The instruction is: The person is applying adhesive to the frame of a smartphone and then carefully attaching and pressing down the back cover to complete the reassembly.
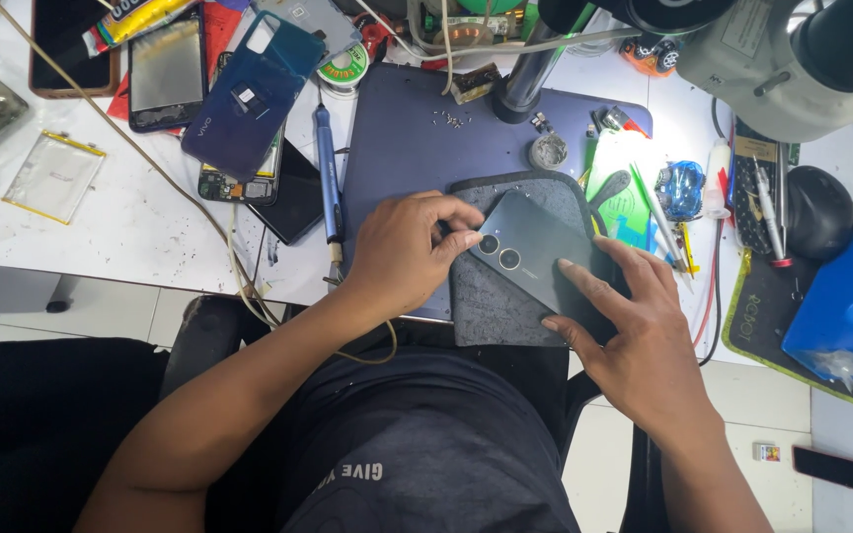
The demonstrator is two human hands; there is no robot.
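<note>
A dark grey smartphone [537, 252] lies back side up, its two round camera lenses showing, on a grey cloth pad [491, 306]. My left hand [402, 252] grips the phone's camera end, thumb and fingers pinched at its corner. My right hand [634, 326] rests flat on the phone's lower right end, fingers spread and pressing it onto the pad. The pad sits on a dark blue work mat [407, 148].
A microscope [742, 49] on a metal post [525, 74] overhangs the mat. A blue pen-shaped tool [327, 168], a blue phone back cover [254, 94], opened phones and a flat battery [53, 176] lie left. Tweezers, a small bottle and a blue box [846, 311] stand right.
</note>
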